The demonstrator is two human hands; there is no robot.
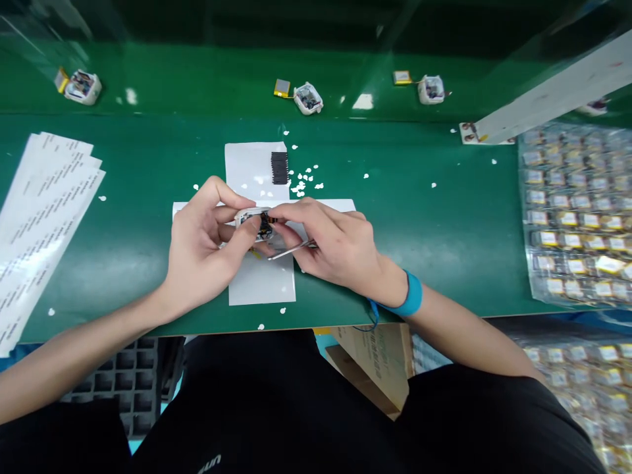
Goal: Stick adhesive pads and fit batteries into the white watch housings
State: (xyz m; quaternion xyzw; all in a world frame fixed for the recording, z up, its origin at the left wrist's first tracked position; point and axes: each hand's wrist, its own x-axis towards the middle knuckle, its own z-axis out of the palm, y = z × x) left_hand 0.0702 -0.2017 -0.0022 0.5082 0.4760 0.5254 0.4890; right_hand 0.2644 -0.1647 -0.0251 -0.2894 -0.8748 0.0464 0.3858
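Above white paper sheets (261, 283) on the green table, my left hand (202, 243) holds a small white device housing (245, 214) with its inner electronics facing up. The left thumb lies over the housing's inside. My right hand (340, 243) has its thumb and index finger at the housing's right side, touching parts there. Metal tweezers (291, 250) are also held in the right hand, their tips pointing left below the housing. A strip of black pieces (279, 168) lies on the upper sheet, beside small white stickers (301, 186).
Three open housings with batteries sit on the far green belt, one in the middle (308, 98). Label sheets (44, 210) lie at the left. A clear tray of batteries (575, 217) and a white post (548, 85) stand at the right.
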